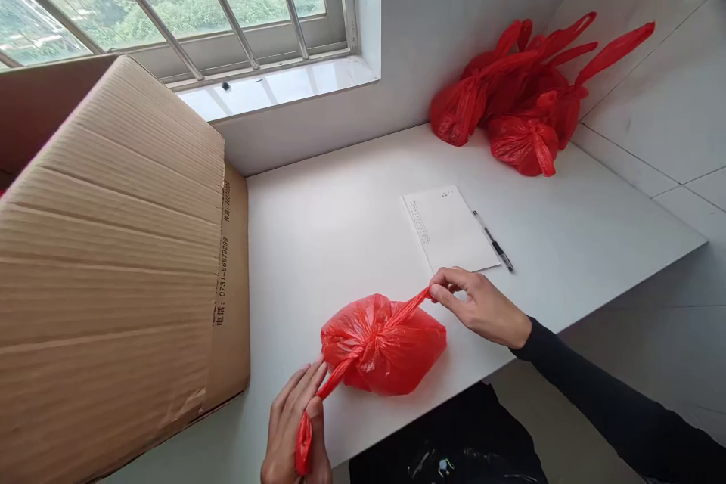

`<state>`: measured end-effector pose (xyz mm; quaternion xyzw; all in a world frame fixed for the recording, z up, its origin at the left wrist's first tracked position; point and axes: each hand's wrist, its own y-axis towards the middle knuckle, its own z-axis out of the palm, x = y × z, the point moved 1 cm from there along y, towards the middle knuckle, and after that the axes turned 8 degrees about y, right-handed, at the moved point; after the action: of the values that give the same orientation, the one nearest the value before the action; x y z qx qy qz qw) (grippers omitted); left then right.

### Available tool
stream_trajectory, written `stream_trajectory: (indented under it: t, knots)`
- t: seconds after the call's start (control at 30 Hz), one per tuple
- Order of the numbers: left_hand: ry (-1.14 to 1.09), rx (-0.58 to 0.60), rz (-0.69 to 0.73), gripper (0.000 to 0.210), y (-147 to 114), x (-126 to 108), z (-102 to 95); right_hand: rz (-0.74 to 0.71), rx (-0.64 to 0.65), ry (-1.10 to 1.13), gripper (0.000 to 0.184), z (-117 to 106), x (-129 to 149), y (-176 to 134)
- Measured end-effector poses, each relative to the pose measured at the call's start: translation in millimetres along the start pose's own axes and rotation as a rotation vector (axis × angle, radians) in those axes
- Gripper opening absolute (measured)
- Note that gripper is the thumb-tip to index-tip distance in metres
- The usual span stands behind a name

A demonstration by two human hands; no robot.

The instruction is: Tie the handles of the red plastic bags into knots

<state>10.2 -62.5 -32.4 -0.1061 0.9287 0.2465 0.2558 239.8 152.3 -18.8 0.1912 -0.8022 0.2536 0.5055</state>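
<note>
A full red plastic bag lies near the front edge of the white table, its top twisted into a knot with two handles drawn apart. My left hand grips one handle at the bag's lower left, and the loose end hangs over the fingers. Pinched between thumb and fingers of my right hand is the other handle, pulled to the upper right. What the bag contains is hidden by the plastic.
A large open cardboard box stands at the left. Beyond the bag lie a white notepad and a black pen. Several tied red bags are heaped in the far right corner. A barred window is behind the table.
</note>
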Motion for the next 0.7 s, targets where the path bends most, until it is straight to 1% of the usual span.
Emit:
stream_trajectory:
  t: [0.07, 0.1, 0.17, 0.23, 0.27, 0.37, 0.4, 0.43, 0.5, 0.57, 0.6, 0.63, 0.7]
  knots:
    - [-0.002, 0.058, 0.004, 0.049, -2.4, -6.4, 5.8, -0.031, -0.027, 0.064, 0.019, 9.4, -2.8, -4.8]
    - [0.006, 0.091, 0.038, 0.049, 0.9, -11.3, 9.5, -0.051, -0.032, 0.112, 0.017, 16.4, -0.5, -7.4]
    - [0.032, 0.165, 0.149, 0.052, 11.8, -19.6, 19.5, -0.123, -0.032, 0.196, 0.017, 33.4, 6.4, -12.5]
    - [0.095, 0.231, 0.257, 0.058, 21.8, -21.5, 33.3, -0.273, -0.013, 0.207, 0.008, 52.6, 9.2, -16.5]
    - [0.137, 0.249, 0.302, 0.060, 24.6, -19.8, 41.2, -0.363, -0.005, 0.172, 0.009, 62.3, 7.4, -17.7]
    - [0.275, 0.257, 0.372, 0.062, 22.0, -10.6, 63.5, -0.565, 0.016, -0.073, 0.048, 87.4, -8.2, -18.8]
    - [0.315, 0.250, 0.374, 0.061, 18.1, -8.4, 68.5, -0.607, 0.015, -0.184, 0.056, 93.6, -14.3, -19.3]
    - [0.352, 0.240, 0.367, 0.059, 13.5, -7.6, 71.6, -0.637, 0.003, -0.297, 0.060, 98.3, -19.7, -20.4]
    - [0.416, 0.219, 0.333, 0.056, 3.9, -9.6, 74.0, -0.691, -0.022, -0.495, 0.062, 103.6, -28.3, -24.3]
    - [0.476, 0.175, 0.316, 0.056, -4.1, -13.0, 76.6, -0.746, -0.064, -0.624, 0.066, 104.4, -37.5, -27.5]
    - [0.515, 0.152, 0.336, 0.058, -7.3, -13.4, 80.5, -0.778, -0.092, -0.663, 0.069, 104.1, -43.7, -27.5]
    - [0.570, 0.102, 0.362, 0.059, -10.2, -12.0, 86.5, -0.826, -0.117, -0.686, 0.071, 104.3, -51.2, -26.2]
    - [0.680, -0.113, 0.434, 0.050, -16.0, -3.5, 104.5, -0.969, -0.119, -0.713, 0.075, 108.2, -68.6, -21.1]
